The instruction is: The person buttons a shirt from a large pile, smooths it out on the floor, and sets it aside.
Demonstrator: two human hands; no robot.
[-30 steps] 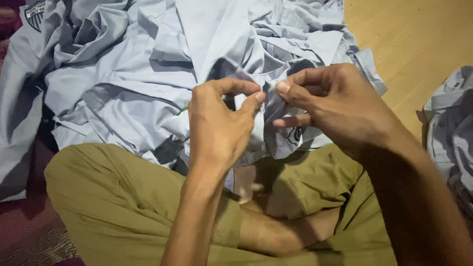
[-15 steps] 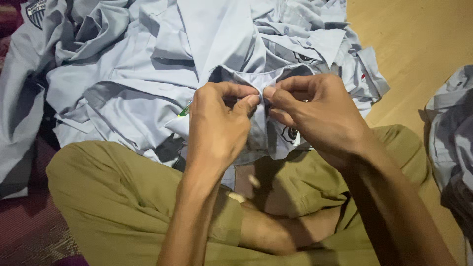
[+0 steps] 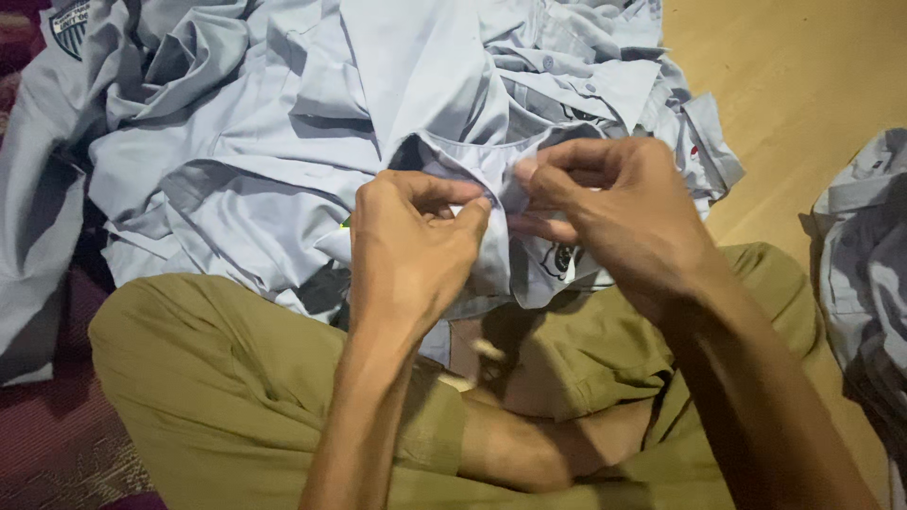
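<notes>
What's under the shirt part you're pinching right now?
Under the pale blue shirt pinched by the left hand and right hand lie more pale blue shirts in a pile and the olive trousers. Whatever lies beneath the pile is covered.

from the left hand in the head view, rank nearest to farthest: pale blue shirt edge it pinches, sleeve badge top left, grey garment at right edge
1. Pale blue shirt edge, pinched in the left hand, centre.
2. Sleeve badge, top left corner.
3. Grey garment, far right on the wooden floor.
</notes>
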